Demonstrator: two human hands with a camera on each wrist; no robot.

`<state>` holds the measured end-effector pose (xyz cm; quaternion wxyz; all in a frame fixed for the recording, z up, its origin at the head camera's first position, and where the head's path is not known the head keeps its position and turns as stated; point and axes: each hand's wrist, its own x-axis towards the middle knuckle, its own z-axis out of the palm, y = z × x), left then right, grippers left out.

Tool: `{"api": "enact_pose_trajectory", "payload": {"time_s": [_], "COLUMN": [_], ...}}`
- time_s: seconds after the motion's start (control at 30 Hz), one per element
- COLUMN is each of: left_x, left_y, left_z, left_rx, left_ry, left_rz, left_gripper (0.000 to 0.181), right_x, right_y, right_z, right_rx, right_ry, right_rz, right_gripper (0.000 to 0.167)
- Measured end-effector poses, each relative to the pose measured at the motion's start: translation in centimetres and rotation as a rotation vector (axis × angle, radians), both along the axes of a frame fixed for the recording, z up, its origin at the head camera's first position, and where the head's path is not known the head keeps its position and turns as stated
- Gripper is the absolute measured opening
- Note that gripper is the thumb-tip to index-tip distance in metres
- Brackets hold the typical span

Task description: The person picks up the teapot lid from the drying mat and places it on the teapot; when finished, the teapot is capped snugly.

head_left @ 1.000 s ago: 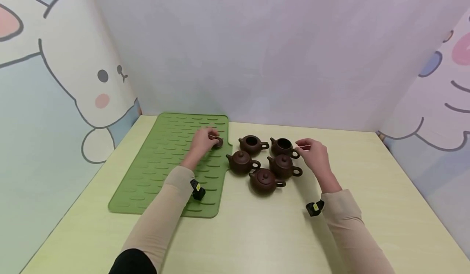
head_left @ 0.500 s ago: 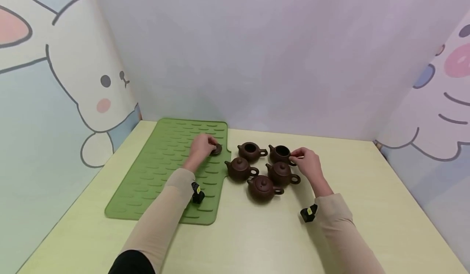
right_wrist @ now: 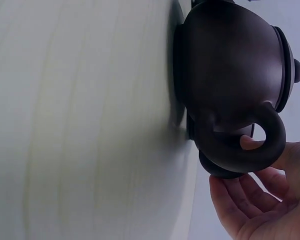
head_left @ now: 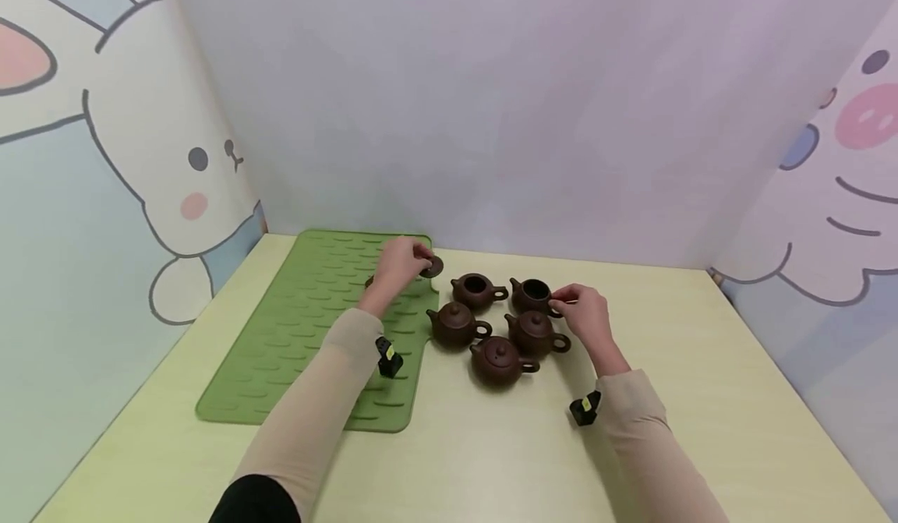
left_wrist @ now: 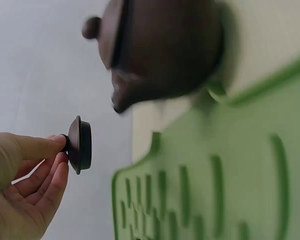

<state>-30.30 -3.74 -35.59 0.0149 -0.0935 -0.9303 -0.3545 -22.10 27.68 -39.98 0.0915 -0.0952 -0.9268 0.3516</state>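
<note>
A dark brown teapot lid [head_left: 433,266] is pinched by its knob between the thumb and finger of my left hand [head_left: 398,268]. In the left wrist view the lid [left_wrist: 80,145] is held up off the green mat [head_left: 316,320]. My right hand [head_left: 589,316] pinches the handle of the rear right teapot [head_left: 528,297], which stands without a lid. Beside it is another lidless teapot [head_left: 474,295]. In the right wrist view a lidded teapot [right_wrist: 230,60] partly hides the pinched handle behind it.
Three lidded teapots stand in front: one on the left [head_left: 452,326], one on the right [head_left: 532,336] and one nearest me [head_left: 496,364]. Another small brown piece [head_left: 369,281] on the mat is mostly hidden by my left arm. A pale wall [head_left: 477,118] rises behind the table.
My left hand has lifted the lid from the mat and carried it right, toward the teapots. The right hand has moved left and taken hold of the rear right teapot's handle.
</note>
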Motion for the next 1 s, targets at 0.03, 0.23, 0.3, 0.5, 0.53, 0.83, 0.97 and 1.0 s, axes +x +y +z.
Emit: {"api": "enact_pose_trajectory", "payload": {"time_s": [0.03,0.23,0.3,0.5,0.53,0.83,0.97,1.0], "left_x": [0.0,0.1,0.2,0.4,0.4,1.1,1.3,1.3], "left_y": [0.5,3.0,3.8,6.5,7.0,10.6,11.8,12.1], "left_z": [0.3,1.9,2.2,2.8,2.8,2.4,2.1,2.0], "left_rx": [0.003,0.026,0.027,-0.002,-0.008,-0.006,-0.004,-0.006], "left_ry": [0.004,0.019,0.02,0.023,0.027,0.052,0.053,0.056], "left_rz": [-0.014,-0.095,-0.114,-0.161,-0.171,-0.242,-0.261,-0.268], "left_gripper": [0.012,0.011,0.01,0.01,0.01,0.012,0.012,0.012], "right_x": [0.0,-0.2,-0.2,-0.3,-0.3,0.0,0.0,0.0], "right_y": [0.1,0.1,0.0,-0.3,-0.4,-0.8,-1.0,-1.0], "right_z": [0.1,0.4,0.4,0.4,0.5,0.2,0.2,0.2], "right_rx": [0.003,0.007,-0.002,-0.02,-0.02,-0.049,-0.042,-0.038], "right_ry": [0.002,0.019,0.02,0.018,0.021,0.03,0.047,0.048], "right_rz": [0.002,0.01,0.008,-0.003,-0.004,-0.029,-0.031,-0.032], "right_gripper": [0.018,0.018,0.018,0.017,0.017,0.017,0.017,0.017]}}
